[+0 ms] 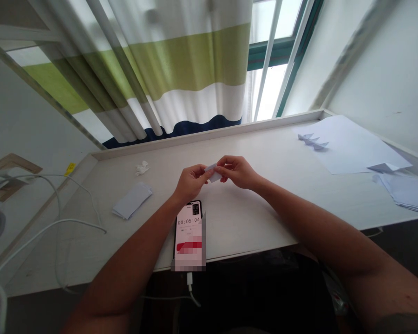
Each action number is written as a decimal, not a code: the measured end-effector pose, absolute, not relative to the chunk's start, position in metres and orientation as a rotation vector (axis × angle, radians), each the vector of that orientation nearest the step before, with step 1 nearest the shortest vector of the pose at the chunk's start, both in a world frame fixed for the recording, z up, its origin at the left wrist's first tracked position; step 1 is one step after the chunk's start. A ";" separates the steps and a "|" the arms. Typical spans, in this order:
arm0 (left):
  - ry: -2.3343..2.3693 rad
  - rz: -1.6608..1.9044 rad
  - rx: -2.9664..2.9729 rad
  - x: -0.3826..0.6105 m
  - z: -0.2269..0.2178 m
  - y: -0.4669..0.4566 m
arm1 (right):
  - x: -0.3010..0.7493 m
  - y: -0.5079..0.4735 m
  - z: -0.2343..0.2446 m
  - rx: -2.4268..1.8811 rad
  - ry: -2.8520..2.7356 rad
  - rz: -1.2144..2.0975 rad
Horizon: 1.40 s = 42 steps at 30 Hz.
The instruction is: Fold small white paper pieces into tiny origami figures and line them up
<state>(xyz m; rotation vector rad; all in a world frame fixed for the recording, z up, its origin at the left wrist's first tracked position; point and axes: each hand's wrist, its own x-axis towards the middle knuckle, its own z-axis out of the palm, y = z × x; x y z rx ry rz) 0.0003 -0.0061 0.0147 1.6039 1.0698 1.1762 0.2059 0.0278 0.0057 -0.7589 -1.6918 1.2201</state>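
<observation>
My left hand (191, 183) and my right hand (237, 171) meet above the middle of the white desk (251, 218). Between their fingertips they pinch a small piece of folded pale paper (213, 174), partly hidden by my fingers. A phone (188, 234) lies just below my left wrist, its screen showing a timer at 00:05:04. To the left of my left hand lies a folded rectangle of pale blue paper (131, 200).
A white sheet (355, 148) at the right carries several small folded paper shapes (312, 141). A stack of pale paper (406, 192) sits at the right edge. There is a crumpled tissue (141, 168), white cables (55, 227) lie at the left, and a striped curtain (181, 60) hangs behind the desk.
</observation>
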 end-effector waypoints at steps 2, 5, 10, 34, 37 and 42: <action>1.065 1.172 1.610 0.000 0.014 -0.006 | 0.207 0.028 0.007 -0.762 -1.696 1.214; 1.042 1.142 1.610 -0.001 0.014 -0.005 | 0.208 0.028 0.008 -0.772 -1.688 1.223; 0.992 1.123 1.570 -0.001 0.015 -0.007 | 0.207 0.030 0.006 -0.765 -1.666 1.274; 1.068 1.166 1.327 -0.004 0.018 -0.004 | 0.211 0.029 0.003 -0.741 -1.830 1.096; 1.092 1.199 1.216 -0.004 0.020 -0.004 | 0.213 0.029 0.005 -0.689 -1.947 1.010; 1.071 1.160 1.162 -0.005 0.022 -0.002 | 0.214 0.030 0.005 -0.662 -1.967 0.980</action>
